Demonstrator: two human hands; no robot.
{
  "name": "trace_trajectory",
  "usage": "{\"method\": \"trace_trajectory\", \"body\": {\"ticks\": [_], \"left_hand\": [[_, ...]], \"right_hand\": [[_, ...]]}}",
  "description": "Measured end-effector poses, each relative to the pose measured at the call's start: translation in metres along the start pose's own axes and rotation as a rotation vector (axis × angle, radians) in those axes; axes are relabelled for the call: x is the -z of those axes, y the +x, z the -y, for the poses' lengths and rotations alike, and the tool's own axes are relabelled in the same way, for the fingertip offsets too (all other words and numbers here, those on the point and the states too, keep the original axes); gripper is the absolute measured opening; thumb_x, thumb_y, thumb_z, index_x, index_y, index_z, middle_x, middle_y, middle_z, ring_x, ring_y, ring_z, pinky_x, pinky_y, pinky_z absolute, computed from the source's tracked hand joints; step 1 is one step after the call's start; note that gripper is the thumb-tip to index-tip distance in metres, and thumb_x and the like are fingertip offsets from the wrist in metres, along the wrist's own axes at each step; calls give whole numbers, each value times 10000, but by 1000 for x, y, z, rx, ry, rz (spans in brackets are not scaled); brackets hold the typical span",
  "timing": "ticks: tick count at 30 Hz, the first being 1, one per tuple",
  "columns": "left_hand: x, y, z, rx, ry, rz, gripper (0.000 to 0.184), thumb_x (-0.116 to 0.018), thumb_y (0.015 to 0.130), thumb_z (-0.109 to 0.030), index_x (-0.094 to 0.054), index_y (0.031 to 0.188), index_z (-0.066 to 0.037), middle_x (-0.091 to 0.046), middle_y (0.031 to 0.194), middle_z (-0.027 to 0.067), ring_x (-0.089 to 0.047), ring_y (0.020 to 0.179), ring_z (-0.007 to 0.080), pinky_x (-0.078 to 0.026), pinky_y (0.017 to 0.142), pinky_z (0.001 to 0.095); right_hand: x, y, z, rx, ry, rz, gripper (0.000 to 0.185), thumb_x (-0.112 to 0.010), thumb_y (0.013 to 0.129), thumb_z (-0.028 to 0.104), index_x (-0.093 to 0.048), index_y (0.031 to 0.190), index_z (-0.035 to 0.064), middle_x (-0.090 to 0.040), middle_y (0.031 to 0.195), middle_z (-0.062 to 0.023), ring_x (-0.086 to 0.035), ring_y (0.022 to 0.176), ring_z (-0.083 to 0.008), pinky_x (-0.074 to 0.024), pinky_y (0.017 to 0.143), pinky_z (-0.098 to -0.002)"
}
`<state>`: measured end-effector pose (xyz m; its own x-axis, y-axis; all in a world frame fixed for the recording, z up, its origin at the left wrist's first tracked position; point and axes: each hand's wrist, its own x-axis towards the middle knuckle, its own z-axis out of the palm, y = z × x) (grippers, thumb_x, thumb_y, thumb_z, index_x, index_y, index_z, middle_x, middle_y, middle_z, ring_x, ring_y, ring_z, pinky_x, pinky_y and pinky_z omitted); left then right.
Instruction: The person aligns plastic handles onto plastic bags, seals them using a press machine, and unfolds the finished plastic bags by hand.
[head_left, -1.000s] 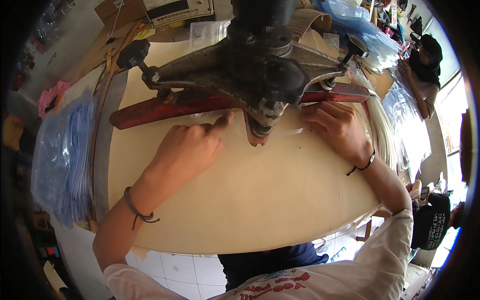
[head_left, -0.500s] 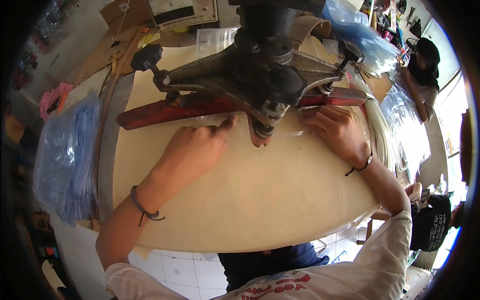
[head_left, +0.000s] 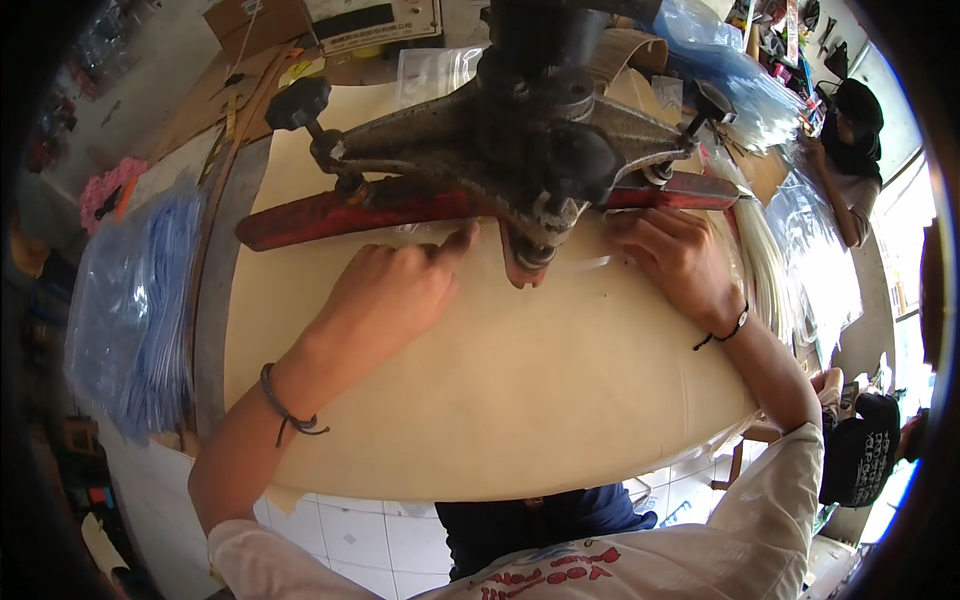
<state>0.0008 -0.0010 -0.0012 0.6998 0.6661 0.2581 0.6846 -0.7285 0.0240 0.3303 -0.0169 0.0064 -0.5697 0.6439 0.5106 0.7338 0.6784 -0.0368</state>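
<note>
One clear strip point(head_left: 592, 263) lay between my left hand point(head_left: 395, 290), forefinger extended, and right hand point(head_left: 682, 260), fingers bent, both grips unclear.

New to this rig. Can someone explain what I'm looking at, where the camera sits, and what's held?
No robot here: a person works bare-handed, and a wide-angle camera worn on their head looks forward and down.

The dark metal machine head with knobs sits above a long red bar, over a pale tan work surface.

The left hand points its index finger to the near edge of the bar. The right hand has curled fingers beside a clear strip; whether either hand grips anything can't be made out.

Bluish plastic sheets lie in a stack at the left, and a bundle of pale strips at the right. Another person is in the background at upper right.
</note>
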Motion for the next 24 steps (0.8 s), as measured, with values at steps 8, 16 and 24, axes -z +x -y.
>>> {"method": "trace_trajectory", "body": {"ticks": [8,16,24], "left_hand": [[2,0,-4,31,-49,3,500,-598,858,-90,-567,1346,15,-626,601,175,-671,586,334,-564,582,415],[1,2,-1,6,-29,5,452,-578,889,-113,-585,1328,-5,-641,633,183,-670,597,336,-574,614,426],[0,1,1,43,-105,3,457,-550,883,-109,-608,1333,-56,-635,666,205,-647,606,367,-549,620,464]], "right_hand": [[-1,-7,-1,-1,15,13,103,-692,831,100,-645,921,80,-658,871,-71,-670,832,-281,-556,748,-401],[2,-7,0,-4,47,19,98,-699,845,85,-663,933,59,-719,1009,-60,-696,892,-287,-578,776,-390],[0,-7,1,-7,50,3,72,-686,856,112,-664,918,81,-711,992,-37,-694,896,-267,-575,801,-390]]}}
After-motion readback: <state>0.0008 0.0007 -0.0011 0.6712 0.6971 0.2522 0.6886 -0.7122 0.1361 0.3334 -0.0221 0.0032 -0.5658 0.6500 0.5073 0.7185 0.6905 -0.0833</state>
